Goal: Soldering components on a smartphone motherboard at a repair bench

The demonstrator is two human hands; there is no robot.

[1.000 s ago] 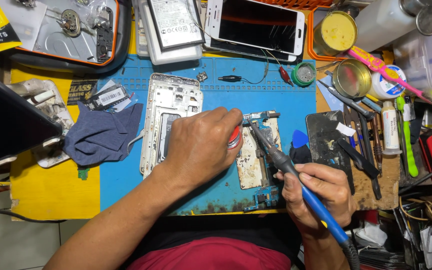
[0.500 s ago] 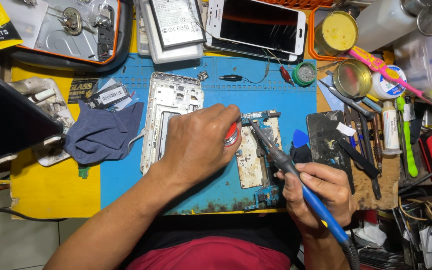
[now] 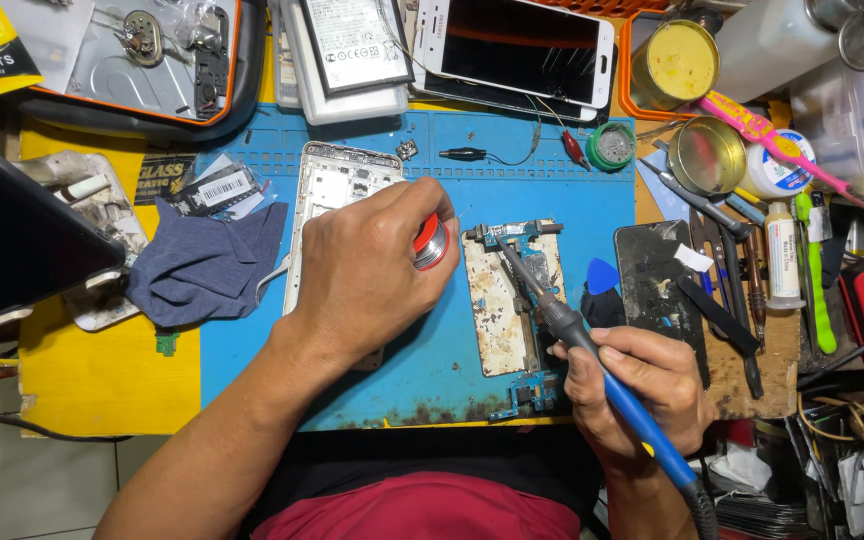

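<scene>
A: While the right hand (image 3: 637, 395) pinches the blue-handled soldering iron (image 3: 592, 350) like a pen, its tip rests on the circuit board (image 3: 512, 295) near the top edge. That board lies flat on the blue mat (image 3: 432, 380), mid-bench.

B: And the left hand (image 3: 367, 270)?

A: Fingers pressed together around a small red-and-silver spool (image 3: 430, 243), held just left of the board's upper corner. I cannot make out a strand of solder running from it to the tip; too fine to see.

B: Risks from here?

A: Nothing clamps the board, so a push from the iron could slide it on the mat and drag the tip across neighbouring parts. A dwell too long on one spot could lift a pad. The left fingers sit close to the hot tip; a slip brings them against it.

B: Clutter nearby?

A: A white phone frame (image 3: 337, 190) lies under the left hand, a blue cloth (image 3: 202, 265) left of it, a dark phone back (image 3: 657, 285) right of the board. The iron's cord runs off toward the lap and could snag.
</scene>
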